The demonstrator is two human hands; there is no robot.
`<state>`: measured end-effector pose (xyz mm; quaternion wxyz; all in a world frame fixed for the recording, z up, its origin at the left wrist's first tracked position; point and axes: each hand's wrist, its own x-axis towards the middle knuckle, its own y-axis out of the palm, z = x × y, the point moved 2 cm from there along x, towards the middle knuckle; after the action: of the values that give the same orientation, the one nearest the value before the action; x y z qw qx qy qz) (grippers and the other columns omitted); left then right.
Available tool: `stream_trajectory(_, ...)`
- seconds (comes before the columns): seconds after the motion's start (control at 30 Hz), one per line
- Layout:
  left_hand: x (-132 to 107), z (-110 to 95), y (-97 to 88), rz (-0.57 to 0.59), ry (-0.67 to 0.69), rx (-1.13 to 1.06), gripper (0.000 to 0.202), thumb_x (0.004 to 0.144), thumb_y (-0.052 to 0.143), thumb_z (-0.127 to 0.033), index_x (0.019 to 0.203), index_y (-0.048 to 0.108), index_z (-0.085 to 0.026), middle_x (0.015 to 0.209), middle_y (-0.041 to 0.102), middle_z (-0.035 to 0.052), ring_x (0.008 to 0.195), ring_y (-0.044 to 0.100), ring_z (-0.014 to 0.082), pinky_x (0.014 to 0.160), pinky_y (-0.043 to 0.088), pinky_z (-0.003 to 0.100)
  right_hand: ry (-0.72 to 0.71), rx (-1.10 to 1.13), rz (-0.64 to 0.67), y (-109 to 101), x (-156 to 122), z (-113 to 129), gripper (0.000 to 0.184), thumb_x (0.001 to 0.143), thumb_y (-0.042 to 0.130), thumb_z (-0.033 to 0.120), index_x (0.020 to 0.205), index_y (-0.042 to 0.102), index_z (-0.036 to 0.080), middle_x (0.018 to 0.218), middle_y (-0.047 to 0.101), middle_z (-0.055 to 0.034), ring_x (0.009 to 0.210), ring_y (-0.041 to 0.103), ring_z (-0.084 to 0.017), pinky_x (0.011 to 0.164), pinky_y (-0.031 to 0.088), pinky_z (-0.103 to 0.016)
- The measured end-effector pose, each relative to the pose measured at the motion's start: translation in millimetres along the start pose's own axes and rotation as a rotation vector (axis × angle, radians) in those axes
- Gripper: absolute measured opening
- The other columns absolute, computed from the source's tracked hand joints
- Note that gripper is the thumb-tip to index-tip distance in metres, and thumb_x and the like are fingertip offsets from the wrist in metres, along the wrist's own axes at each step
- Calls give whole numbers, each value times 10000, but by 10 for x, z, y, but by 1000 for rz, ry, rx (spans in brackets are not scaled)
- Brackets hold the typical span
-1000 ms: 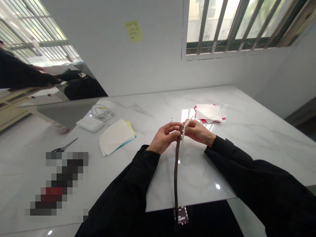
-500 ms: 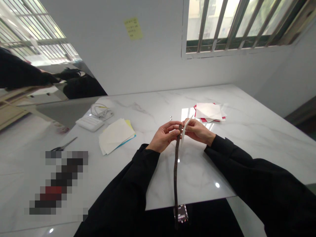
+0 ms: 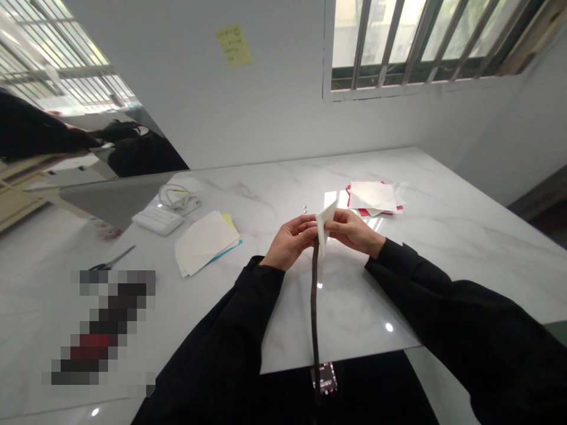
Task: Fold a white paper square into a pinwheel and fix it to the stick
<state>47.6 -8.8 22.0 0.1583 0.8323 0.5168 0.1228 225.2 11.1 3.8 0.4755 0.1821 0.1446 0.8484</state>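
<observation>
Over the table's middle, my left hand (image 3: 287,243) is closed around the upper end of a long, thin, dark brown stick (image 3: 314,301), which looks like a twig. It hangs nearly upright, its lower end past the table's front edge. Between the thumb and fingers of my right hand (image 3: 357,231) is a stiff white piece of paper (image 3: 326,219), seen at a slant. The paper meets the stick's top and hides it, along with some of my left fingertips. Whether the two are stuck together I cannot tell.
On the marble-patterned table (image 3: 266,195) lie white sheets (image 3: 206,242) over yellow and blue ones, and a white-and-red paper stack (image 3: 374,196). Scissors (image 3: 113,260), a white box (image 3: 158,220) with a cable, and a blurred-out dark object (image 3: 104,324) are at left. Two tiny shiny beads (image 3: 305,209) sit behind my hands.
The white paper has turned from nearly edge-on to showing more of its face, and shifted left over the stick's top end. My hands stay close together; the camera view has moved slightly.
</observation>
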Motion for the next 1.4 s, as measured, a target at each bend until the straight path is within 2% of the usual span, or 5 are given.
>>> stream_trajectory(0.67, 44, 113, -105, -100, -97, -124, 408, 709, 928, -336, 1035, 773, -145, 929, 784, 83, 794, 729, 186, 718, 567, 264, 59, -9, -122, 75, -1, -68, 504, 757, 890, 359, 1184, 680, 194, 1077, 764, -83, 882, 716, -178, 753, 593, -284)
stream_trajectory(1.0, 60, 162, -122, -111, -117, -166, 417, 751, 897, -297, 1130, 749, -205, 992, 782, 69, 838, 735, 196, 730, 574, 270, 83, -81, -155, 40, 15, -59, 433, 776, 879, 380, 1109, 665, 204, 1003, 752, -48, 800, 688, -141, 677, 571, -240)
stream_trajectory(1.2, 88, 62, -216, -164, -63, -153, 426, 740, 896, -324, 1114, 743, -191, 1046, 770, 60, 875, 725, 179, 760, 567, 250, 147, -184, -242, -40, 27, -49, 456, 822, 828, 493, 1136, 707, 185, 1069, 726, -80, 864, 688, -145, 717, 599, -242)
stream_trajectory(1.27, 103, 20, -278, -204, -20, -152, 388, 738, 891, -312, 1073, 746, -178, 1032, 765, 52, 849, 710, 159, 736, 552, 228, 235, -307, -159, -53, 10, -26, 439, 851, 783, 542, 1057, 748, 156, 977, 724, -80, 773, 663, -122, 632, 563, -209)
stream_trajectory(1.4, 137, 0, -361, -279, 58, -186, 346, 735, 885, -268, 1039, 746, -178, 971, 751, 22, 789, 673, 119, 677, 522, 189, 393, -498, 260, 43, -71, 13, 467, 911, 693, 578, 1046, 794, 143, 773, 696, -36, 572, 525, -71, 472, 396, -180)
